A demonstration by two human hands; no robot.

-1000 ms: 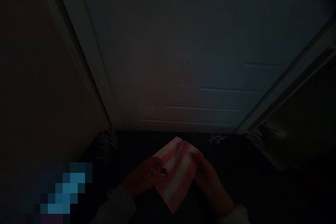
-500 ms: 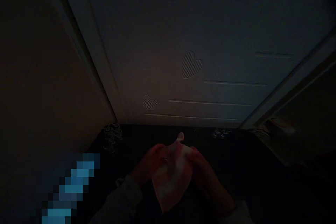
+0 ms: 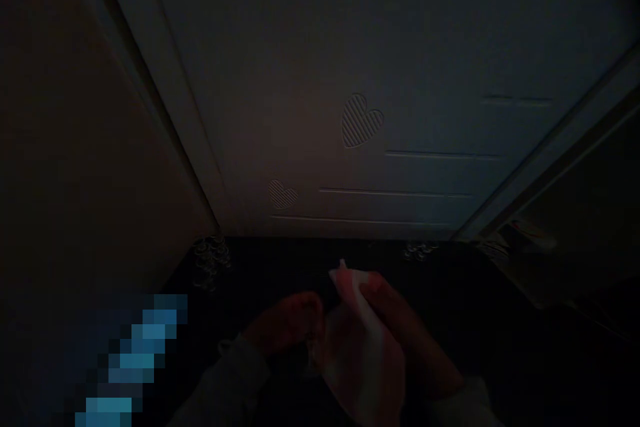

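The scene is very dark. A pink and white striped cloth [image 3: 380,353] hangs from my right hand [image 3: 383,293], whose fingers are closed on its upper part. Left of the cloth, my left hand [image 3: 287,320] is curled with the fingers bent downward. Faint glints below those fingers show a clear, glass-like object [image 3: 311,355] in its grip; its exact kind cannot be made out. The cloth's left edge lies close to this object, and I cannot tell whether they touch.
Clusters of clear, rounded glass-like pieces stand on the dark surface at its back left [image 3: 213,260] and back right [image 3: 420,251]. Behind rises a pale panel [image 3: 300,113] with grooved hearts. A pale blurred item [image 3: 533,233] lies at right. A pixelated blue patch covers the lower left.
The cloth has come away from around my left hand and moved right and down with my right hand. My left hand now shows apart from it, turned downward with the clear object below.
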